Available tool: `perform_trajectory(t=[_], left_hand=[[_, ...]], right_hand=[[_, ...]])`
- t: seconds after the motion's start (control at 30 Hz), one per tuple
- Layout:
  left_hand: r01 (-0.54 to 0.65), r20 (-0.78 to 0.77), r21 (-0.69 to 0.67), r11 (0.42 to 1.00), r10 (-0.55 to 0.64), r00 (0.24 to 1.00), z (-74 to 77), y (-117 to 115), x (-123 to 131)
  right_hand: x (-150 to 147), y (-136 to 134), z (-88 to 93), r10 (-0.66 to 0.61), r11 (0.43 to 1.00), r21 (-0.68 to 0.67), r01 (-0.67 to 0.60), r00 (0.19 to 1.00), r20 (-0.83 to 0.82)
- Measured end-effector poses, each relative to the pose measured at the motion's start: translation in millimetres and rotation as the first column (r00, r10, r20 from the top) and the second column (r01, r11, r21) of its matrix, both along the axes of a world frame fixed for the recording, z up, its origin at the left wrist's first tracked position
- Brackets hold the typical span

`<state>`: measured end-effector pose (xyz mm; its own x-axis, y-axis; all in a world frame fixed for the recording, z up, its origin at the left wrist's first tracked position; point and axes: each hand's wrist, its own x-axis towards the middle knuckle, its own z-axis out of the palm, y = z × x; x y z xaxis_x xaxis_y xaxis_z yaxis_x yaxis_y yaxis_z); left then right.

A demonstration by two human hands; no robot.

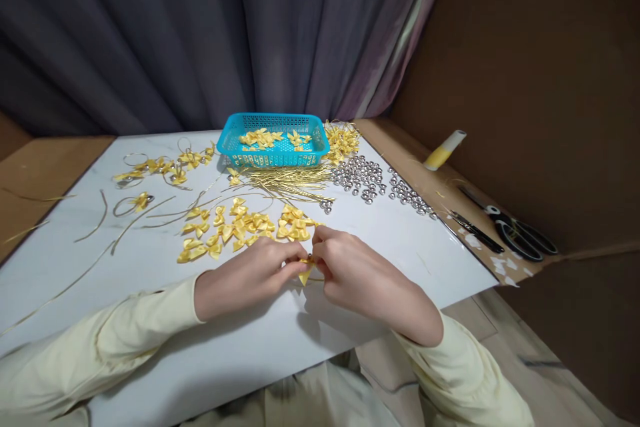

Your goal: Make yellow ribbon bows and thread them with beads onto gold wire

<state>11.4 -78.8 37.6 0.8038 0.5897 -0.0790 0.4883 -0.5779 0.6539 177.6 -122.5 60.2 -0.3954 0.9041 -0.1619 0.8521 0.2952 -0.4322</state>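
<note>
Over the near part of the white board, both my hands meet at a small yellow ribbon bow (305,276). My left hand (257,270) pinches the bow between thumb and forefinger. My right hand (350,270) is closed at the bow's other side, its fingers around a thin gold cord (316,279) that runs by the bow. A tiny dark or silvery piece shows at the bow's top, mostly covered by fingertips. Just beyond my hands lies a loose group of yellow bows (245,223).
Behind the bows stand gold cord lengths (290,180), a blue basket (275,160) holding bows, and silver bells (360,175). Corded bows (160,167) lie at left. Scissors (520,233), a black-handled tool (477,232) and a yellow-white tube (445,150) are at right.
</note>
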Motion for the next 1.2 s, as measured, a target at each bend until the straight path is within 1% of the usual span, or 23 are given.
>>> perform_trajectory(t=[0.17, 0.37, 0.53, 0.73, 1.0, 1.2], left_hand=[[-0.028, 0.028, -0.033, 0.999, 0.029, 0.999, -2.2, 0.8, 0.5], [-0.049, 0.067, -0.093, 0.994, 0.055, 0.996, -0.9, 3.7, 0.8], [-0.054, 0.072, -0.145, 0.988, 0.065, 0.995, -1.6, 3.7, 1.0], [-0.066, 0.078, -0.192, 0.979, 0.082, 0.994, -0.5, 4.1, 1.4], [-0.059, 0.075, -0.218, 0.974, 0.077, 0.994, 3.1, 4.1, 2.6], [-0.056, 0.068, -0.181, 0.982, 0.069, 0.995, 1.5, 5.0, 2.0]], right_hand=[[1.7, -0.9, -1.1, -0.002, 0.999, 0.039, 0.001, 1.0, 0.016], [8.8, -5.9, -10.9, -0.052, 0.993, 0.101, 0.065, 0.99, -0.132], [12.2, -8.9, -17.3, -0.106, 0.991, 0.062, 0.123, 0.968, -0.228], [17.7, -9.4, -24.2, -0.099, 0.99, 0.059, 0.128, 0.93, -0.353], [16.6, -8.5, -26.1, -0.113, 0.99, 0.031, 0.136, 0.914, -0.389], [17.2, -9.6, -29.4, -0.118, 0.991, -0.003, 0.13, 0.889, -0.442]])
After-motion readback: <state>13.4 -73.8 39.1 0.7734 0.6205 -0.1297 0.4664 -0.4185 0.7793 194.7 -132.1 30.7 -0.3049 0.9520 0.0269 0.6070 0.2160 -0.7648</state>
